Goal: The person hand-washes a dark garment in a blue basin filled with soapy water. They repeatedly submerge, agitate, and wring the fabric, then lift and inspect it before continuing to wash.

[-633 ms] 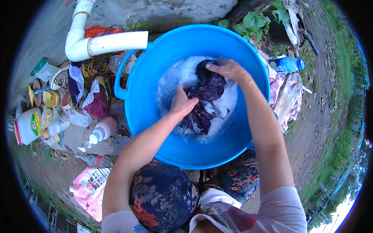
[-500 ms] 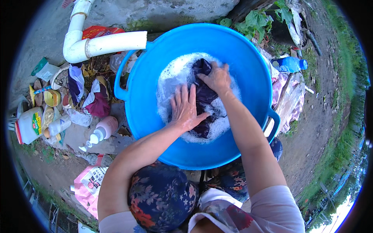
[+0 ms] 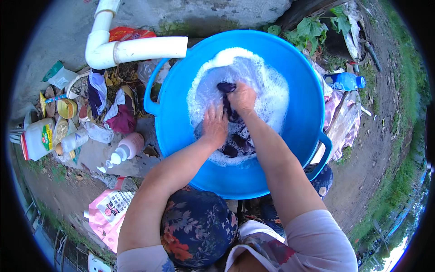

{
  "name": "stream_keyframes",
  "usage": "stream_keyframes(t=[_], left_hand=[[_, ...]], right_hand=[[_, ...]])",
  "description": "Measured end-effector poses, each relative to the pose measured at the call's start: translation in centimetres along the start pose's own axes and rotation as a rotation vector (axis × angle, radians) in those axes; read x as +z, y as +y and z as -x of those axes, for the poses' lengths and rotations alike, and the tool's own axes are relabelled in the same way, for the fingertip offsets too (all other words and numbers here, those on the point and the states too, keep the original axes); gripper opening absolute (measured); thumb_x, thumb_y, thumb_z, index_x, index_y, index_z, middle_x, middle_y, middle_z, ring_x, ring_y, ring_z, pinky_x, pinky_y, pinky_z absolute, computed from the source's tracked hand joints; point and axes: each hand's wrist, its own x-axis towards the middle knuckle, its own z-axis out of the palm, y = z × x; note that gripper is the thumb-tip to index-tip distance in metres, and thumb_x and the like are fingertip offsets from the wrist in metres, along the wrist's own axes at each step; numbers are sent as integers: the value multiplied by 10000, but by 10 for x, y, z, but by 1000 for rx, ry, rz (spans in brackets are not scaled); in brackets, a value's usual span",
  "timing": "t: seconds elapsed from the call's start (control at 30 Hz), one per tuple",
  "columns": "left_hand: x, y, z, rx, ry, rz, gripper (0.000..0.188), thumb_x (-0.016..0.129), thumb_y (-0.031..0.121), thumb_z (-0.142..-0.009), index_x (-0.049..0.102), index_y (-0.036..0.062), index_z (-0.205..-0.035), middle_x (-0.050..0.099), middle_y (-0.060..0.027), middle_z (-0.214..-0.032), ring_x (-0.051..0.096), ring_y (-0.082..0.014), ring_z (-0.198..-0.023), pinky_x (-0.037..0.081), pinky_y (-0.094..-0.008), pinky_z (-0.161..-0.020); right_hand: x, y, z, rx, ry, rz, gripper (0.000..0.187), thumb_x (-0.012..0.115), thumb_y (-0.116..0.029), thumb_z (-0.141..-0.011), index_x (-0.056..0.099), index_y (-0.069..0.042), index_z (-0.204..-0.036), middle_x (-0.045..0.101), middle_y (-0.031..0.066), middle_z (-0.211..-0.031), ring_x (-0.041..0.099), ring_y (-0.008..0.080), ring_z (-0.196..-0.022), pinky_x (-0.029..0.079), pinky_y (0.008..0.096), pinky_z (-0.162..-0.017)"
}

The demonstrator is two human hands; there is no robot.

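Observation:
A dark purple cloth (image 3: pixel 239 143) lies partly sunk in the soapy water (image 3: pixel 267 97) of a large blue tub (image 3: pixel 299 81). My right hand (image 3: pixel 242 97) is closed around a bunched part of this cloth, near the middle of the suds. Just to its left, my left hand (image 3: pixel 215 123) lies flat against the cloth, its fingers stretched out and pointing away from me. The left fingertips dip into the water and foam. Much of the cloth is hidden under suds and my hands.
A white pipe (image 3: pixel 149 48) reaches over the tub's left rim. Left on the ground are a pink pump bottle (image 3: pixel 131 146), a white jug (image 3: pixel 40 139) and crumpled cloths (image 3: pixel 122 118). A blue bottle (image 3: pixel 340 81) lies right of the tub. A pink bag (image 3: pixel 108 215) rests near my left arm.
My right hand has drawn the cloth nearer and to the left, bunching it. My left hand has moved slightly nearer me, deeper in the water. The foam has spread wider.

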Motion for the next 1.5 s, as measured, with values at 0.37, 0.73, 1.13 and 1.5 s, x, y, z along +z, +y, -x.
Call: stream_keyframes(t=[0.37, 0.73, 1.13, 1.5], left_hand=[[74, -18, -2, 142, -251, -8, 503, 303, 261, -934, 346, 82, -1402, 318, -91, -1470, 325, -238, -1330, 227, -418, -1104], [-34, 0, -3, -144, -281, 197, 493, 458, 144, -870, 413, 35, -1349, 266, -174, -1447, 341, -384, -1271, 270, -462, -1065], [-19, 10, -1, -83, -172, 170, 546, 469, 90, -860, 321, 13, -1380, 353, -218, -1405, 290, -391, -1321, 248, -464, -1086], [1, -2, 8, -71, -125, 191, 568, 465, 243, -868, 344, 70, -1395, 242, -187, -1468, 227, -384, -1338, 198, -518, -1078]], right_hand=[[4, -10, 121, -413, 134, 153, 412, 732, -326, -667, 662, -157, -1036, 348, 224, -1385, 371, 465, -1228, 253, 618, -1018], [-27, 57, 17, 97, -44, -166, 469, 726, -238, -708, 608, -58, -1124, 635, 269, -945, 637, 380, -881, 501, 431, -797], [22, 30, -6, -82, 105, -310, 153, 691, -200, -720, 663, -82, -812, 640, 179, -793, 600, 373, -769, 493, 442, -730], [10, 13, 104, -123, 52, 184, 469, 715, -246, -689, 599, -165, -1135, 333, 265, -1394, 254, 432, -1336, 178, 553, -1110]])
